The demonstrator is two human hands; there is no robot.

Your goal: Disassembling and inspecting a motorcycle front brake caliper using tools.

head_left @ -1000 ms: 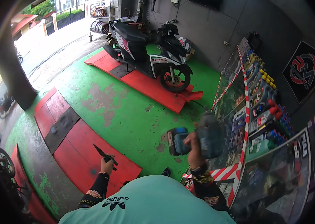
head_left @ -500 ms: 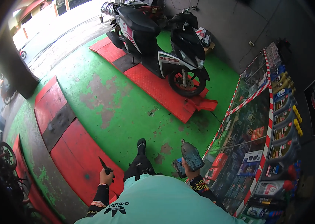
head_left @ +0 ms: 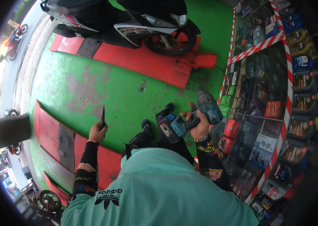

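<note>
My left hand (head_left: 97,133) is closed around a slim dark tool with a long pointed tip (head_left: 103,115). The tip points away from me; whether it is a blade or plier jaws I cannot tell. In my right hand (head_left: 200,129) is a blue and black cordless impact wrench (head_left: 209,108). Its fingers wrap the grip, the battery sticks out to the left, and the nose points away from me. Ahead, a black and white motor scooter (head_left: 129,28) stands on a red lift platform (head_left: 136,67), apart from both hands.
Close on my right runs a glass display case (head_left: 258,96) edged with red and white tape, with boxed parts inside. Several oil bottles (head_left: 304,103) line up beyond it. Another red platform (head_left: 48,132) lies at left, near a dark pillar (head_left: 8,127). The green floor (head_left: 121,98) has worn patches.
My view has turned toward the right and come closer to the scooter. Both hands have risen further into view, and the impact wrench has swung so its battery side shows.
</note>
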